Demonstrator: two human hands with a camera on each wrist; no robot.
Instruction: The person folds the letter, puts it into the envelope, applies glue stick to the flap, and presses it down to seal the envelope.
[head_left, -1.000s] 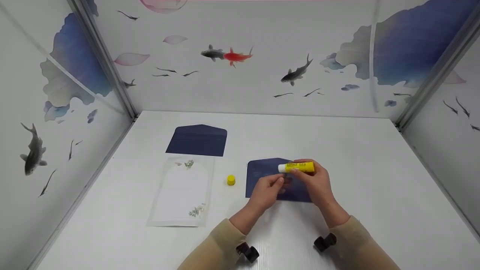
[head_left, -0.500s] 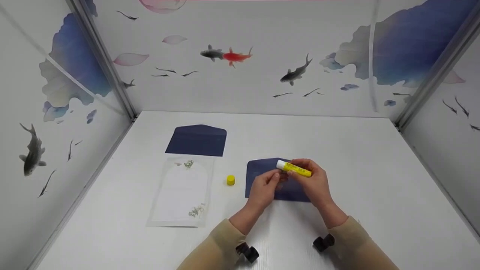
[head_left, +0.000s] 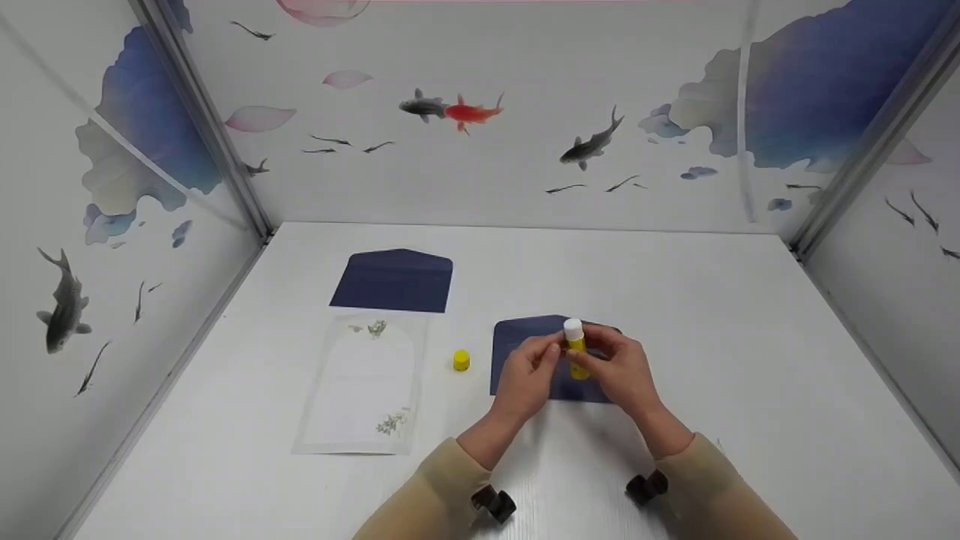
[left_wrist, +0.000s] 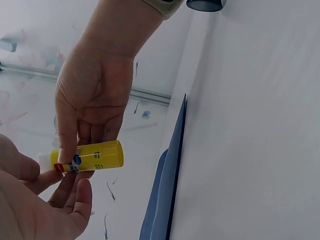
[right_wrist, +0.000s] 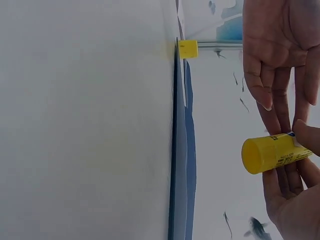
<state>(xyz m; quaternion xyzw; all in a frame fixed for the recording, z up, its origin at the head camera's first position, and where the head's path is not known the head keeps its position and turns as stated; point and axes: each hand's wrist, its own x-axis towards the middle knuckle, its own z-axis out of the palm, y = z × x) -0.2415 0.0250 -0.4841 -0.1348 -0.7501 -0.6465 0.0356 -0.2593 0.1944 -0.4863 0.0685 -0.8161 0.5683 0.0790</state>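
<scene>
My right hand (head_left: 621,369) holds a yellow glue stick (head_left: 577,365) upright between thumb and fingers, its white end at the top. My left hand (head_left: 527,373) is close beside it, fingers loosely bent and fingertips right at the stick near the white end. The left wrist view shows the glue stick (left_wrist: 102,156) lying across the fingers of both hands. Beneath the hands lies a dark blue envelope (head_left: 517,352) with its flap open, partly covered by them. A yellow cap (head_left: 461,361) stands on the table to the left of this envelope.
A second dark blue envelope (head_left: 392,283) lies farther back on the left. In front of it is a clear sleeve with a white floral card (head_left: 364,390). White printed walls (head_left: 480,180) enclose the white table (head_left: 225,420) at the back and sides.
The glue stick has turned in my right hand from lying sideways to upright, white end up. My left hand has stayed close beside it. The envelopes, card and cap have not moved.
</scene>
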